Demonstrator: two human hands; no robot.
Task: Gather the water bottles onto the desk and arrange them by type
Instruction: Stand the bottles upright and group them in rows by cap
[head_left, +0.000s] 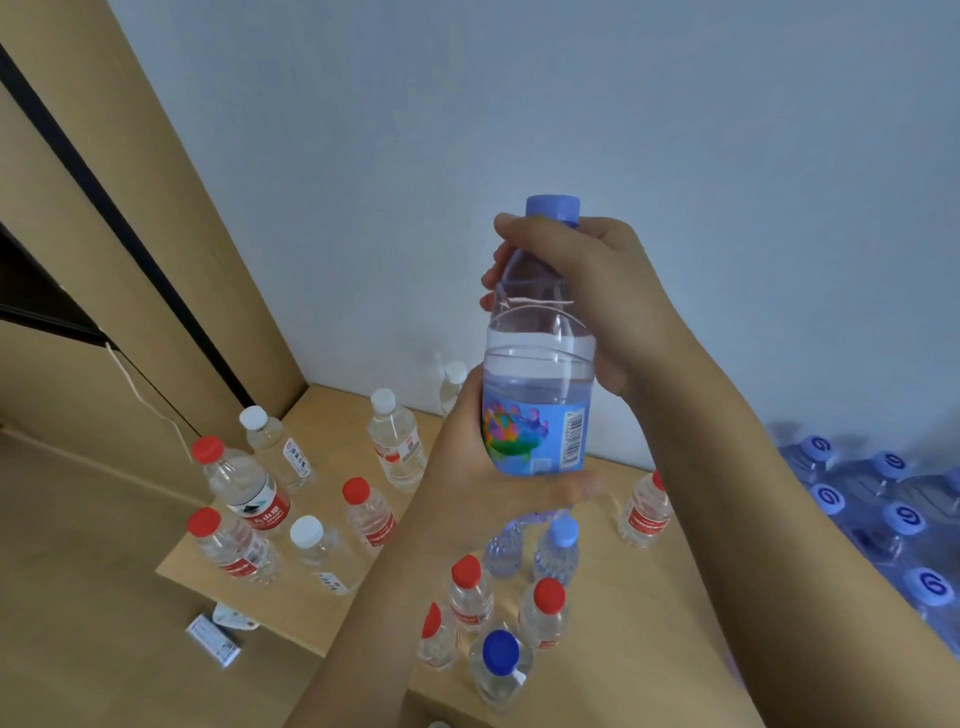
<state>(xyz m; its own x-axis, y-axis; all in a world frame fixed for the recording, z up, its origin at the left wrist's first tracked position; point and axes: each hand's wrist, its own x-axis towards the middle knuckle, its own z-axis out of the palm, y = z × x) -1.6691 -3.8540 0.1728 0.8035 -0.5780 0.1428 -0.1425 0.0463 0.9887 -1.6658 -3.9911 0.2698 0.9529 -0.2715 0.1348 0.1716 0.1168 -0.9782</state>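
Blue-capped bottle (537, 364) in both hands (597, 291)

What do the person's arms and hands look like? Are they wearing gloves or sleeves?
No gloves and no sleeves show. The left hand and right hand are bare, and so are both forearms as far as the picture shows. No watch, ring or bracelet can be seen.

Surface: light wooden desk (649, 597)
Left edge: clear red-capped (207, 522) and white-capped plastic bottles (306, 531)
Right edge: shrink-wrapped pack of blue-capped bottles (883, 514)
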